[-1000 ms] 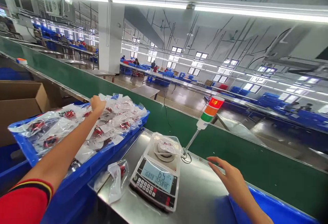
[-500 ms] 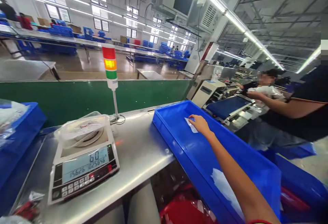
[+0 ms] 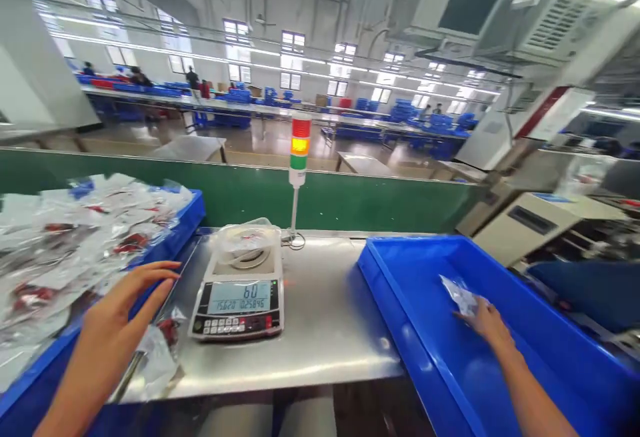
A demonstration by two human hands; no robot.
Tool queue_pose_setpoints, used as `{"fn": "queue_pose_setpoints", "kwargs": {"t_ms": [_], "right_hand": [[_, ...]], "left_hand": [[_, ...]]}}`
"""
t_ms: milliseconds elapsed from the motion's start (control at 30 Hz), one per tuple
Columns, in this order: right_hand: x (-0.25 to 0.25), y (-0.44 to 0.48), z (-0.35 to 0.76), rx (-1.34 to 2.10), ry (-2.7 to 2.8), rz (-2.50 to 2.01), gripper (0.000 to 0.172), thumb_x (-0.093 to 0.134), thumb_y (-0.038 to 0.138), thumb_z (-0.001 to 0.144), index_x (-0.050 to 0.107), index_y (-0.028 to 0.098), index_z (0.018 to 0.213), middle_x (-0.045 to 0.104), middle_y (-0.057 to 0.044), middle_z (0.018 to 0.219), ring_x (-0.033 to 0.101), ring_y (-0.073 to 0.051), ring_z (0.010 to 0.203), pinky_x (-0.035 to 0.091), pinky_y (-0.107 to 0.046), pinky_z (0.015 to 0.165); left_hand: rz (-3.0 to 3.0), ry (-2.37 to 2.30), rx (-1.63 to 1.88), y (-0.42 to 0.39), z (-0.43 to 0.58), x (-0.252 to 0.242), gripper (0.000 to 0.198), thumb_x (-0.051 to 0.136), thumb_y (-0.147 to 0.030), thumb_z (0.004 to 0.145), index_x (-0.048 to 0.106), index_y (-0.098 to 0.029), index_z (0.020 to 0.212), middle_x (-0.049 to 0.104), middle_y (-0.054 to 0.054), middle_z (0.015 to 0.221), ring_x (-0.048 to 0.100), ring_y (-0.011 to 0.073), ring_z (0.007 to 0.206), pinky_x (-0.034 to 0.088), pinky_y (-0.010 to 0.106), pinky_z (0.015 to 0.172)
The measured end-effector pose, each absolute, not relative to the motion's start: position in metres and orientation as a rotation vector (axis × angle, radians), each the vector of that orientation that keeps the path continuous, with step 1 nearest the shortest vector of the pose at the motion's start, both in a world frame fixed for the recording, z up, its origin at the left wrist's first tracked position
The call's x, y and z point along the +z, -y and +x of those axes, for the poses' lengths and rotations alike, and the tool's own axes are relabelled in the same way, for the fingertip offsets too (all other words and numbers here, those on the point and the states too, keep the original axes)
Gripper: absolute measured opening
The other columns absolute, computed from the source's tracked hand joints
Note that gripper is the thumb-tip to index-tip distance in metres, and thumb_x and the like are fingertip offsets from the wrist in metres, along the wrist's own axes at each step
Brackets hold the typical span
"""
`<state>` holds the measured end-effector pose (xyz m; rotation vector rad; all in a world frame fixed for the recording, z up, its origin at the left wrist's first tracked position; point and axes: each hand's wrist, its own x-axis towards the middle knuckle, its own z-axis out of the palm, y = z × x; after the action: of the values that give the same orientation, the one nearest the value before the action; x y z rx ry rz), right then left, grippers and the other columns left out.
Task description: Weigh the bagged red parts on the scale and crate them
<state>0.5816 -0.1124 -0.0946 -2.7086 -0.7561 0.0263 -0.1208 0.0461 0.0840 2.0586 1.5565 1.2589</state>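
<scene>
My left hand [image 3: 114, 322] is held over the near right edge of the left blue bin [image 3: 197, 213], its fingers stretched and apart, with nothing in them. Beneath it on the steel bench lies a clear packet with red contents [image 3: 167, 333]. My right hand [image 3: 486, 320] pinches a small clear plastic packet [image 3: 459, 295] inside the right blue bin [image 3: 415, 330]. Between the bins stands a digital scale [image 3: 237, 320], its display showing 60 on the upper line. A clear plastic tray or bag [image 3: 243, 240] sits on its pan.
A signal tower [image 3: 299, 150] with its amber section lit rises behind the scale. Packets with red contents [image 3: 133, 243] heap the left bin. A green partition [image 3: 330, 203] runs behind the bench [image 3: 330, 303]. A beige machine [image 3: 530, 223] stands right of the bin.
The view has swung left. My left hand has come into view by the left bin. My right hand still holds a packet in the right bin; the white sheet near its forearm is out of sight.
</scene>
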Motion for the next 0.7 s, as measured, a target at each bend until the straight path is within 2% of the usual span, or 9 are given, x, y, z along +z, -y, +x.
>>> {"fn": "queue_pose_setpoints", "kwargs": {"t_ms": [133,267,333,400,433,500,567,633,700], "right_hand": [[-0.113,0.113,0.601,0.007,0.809,-2.722,0.07,0.039,0.049,0.075,0.062,0.018,0.133,0.066,-0.029,0.111,0.067,-0.054,0.1,0.053,-0.065,0.076],[-0.08,0.12,0.588,-0.072,0.65,-2.615,0.058,0.05,0.053,0.059,0.067,0.04,0.113,0.062,-0.021,0.074,0.066,-0.049,0.076,0.051,-0.06,0.072],[-0.051,0.119,0.573,-0.104,0.609,-2.531,0.051,0.053,0.055,0.055,0.067,0.047,0.104,0.062,-0.022,0.072,0.063,-0.048,0.073,0.048,-0.061,0.074],[-0.017,0.113,0.551,-0.144,0.634,-2.438,0.043,0.053,0.06,0.057,0.066,0.045,0.096,0.065,-0.024,0.077,0.064,-0.048,0.08,0.047,-0.061,0.08],[0.001,0.107,0.535,-0.146,0.661,-2.388,0.041,0.053,0.063,0.059,0.066,0.043,0.091,0.067,-0.025,0.081,0.066,-0.048,0.085,0.047,-0.061,0.083],[0.035,0.091,0.495,-0.118,0.715,-2.253,0.042,0.058,0.067,0.058,0.065,0.036,0.084,0.071,-0.023,0.087,0.067,-0.047,0.092,0.048,-0.061,0.089],[0.066,0.066,0.444,-0.024,0.766,-2.07,0.049,0.068,0.067,0.051,0.065,0.029,0.083,0.074,-0.016,0.091,0.07,-0.045,0.087,0.052,-0.06,0.089],[0.089,0.032,0.387,0.186,0.946,-1.822,0.055,0.073,0.064,0.054,0.069,0.024,0.092,0.075,-0.009,0.094,0.071,-0.039,0.079,0.058,-0.055,0.081],[0.104,-0.007,0.333,0.302,1.156,-1.625,0.051,0.074,0.06,0.062,0.072,0.022,0.097,0.074,-0.005,0.089,0.07,-0.032,0.077,0.062,-0.047,0.07]], "left_hand": [[1.952,-1.497,1.307,-0.052,-0.096,0.088,0.031,0.057,-0.059,0.086,0.071,-0.032,0.085,0.073,0.0,0.11,0.067,0.0301,0.105,0.054,0.044,0.095],[2.18,-1.317,1.24,-0.086,-0.08,0.072,0.029,0.052,-0.048,0.092,0.069,-0.025,0.094,0.071,0.007,0.113,0.063,0.0294,0.112,0.049,0.045,0.104],[2.33,-1.226,1.156,-0.109,-0.075,0.059,0.03,0.049,-0.04,0.093,0.069,-0.022,0.108,0.068,0.009,0.121,0.058,0.0297,0.12,0.046,0.048,0.109],[2.423,-1.145,1.089,-0.134,-0.068,0.049,0.036,0.048,-0.033,0.09,0.067,-0.021,0.118,0.065,0.01,0.13,0.054,0.0298,0.127,0.043,0.051,0.113],[2.432,-1.107,1.064,-0.146,-0.063,0.045,0.035,0.048,-0.031,0.088,0.069,-0.021,0.115,0.065,0.01,0.132,0.053,0.0302,0.128,0.042,0.051,0.114],[2.337,-1.065,1.071,-0.166,-0.053,0.043,0.026,0.052,-0.035,0.084,0.072,-0.022,0.092,0.069,0.01,0.124,0.054,0.032,0.127,0.041,0.05,0.113],[2.17,-1.078,1.138,-0.178,-0.044,0.05,0.028,0.056,-0.045,0.082,0.07,-0.022,0.077,0.074,0.011,0.111,0.061,0.0336,0.119,0.045,0.049,0.109],[1.961,-1.133,1.257,-0.18,-0.043,0.064,0.036,0.058,-0.053,0.08,0.072,-0.02,0.081,0.076,0.011,0.102,0.067,0.0329,0.105,0.052,0.047,0.099],[1.755,-1.158,1.364,-0.172,-0.05,0.081,0.045,0.062,-0.059,0.078,0.074,-0.018,0.091,0.076,0.011,0.096,0.07,0.0309,0.093,0.057,0.041,0.086]]}}
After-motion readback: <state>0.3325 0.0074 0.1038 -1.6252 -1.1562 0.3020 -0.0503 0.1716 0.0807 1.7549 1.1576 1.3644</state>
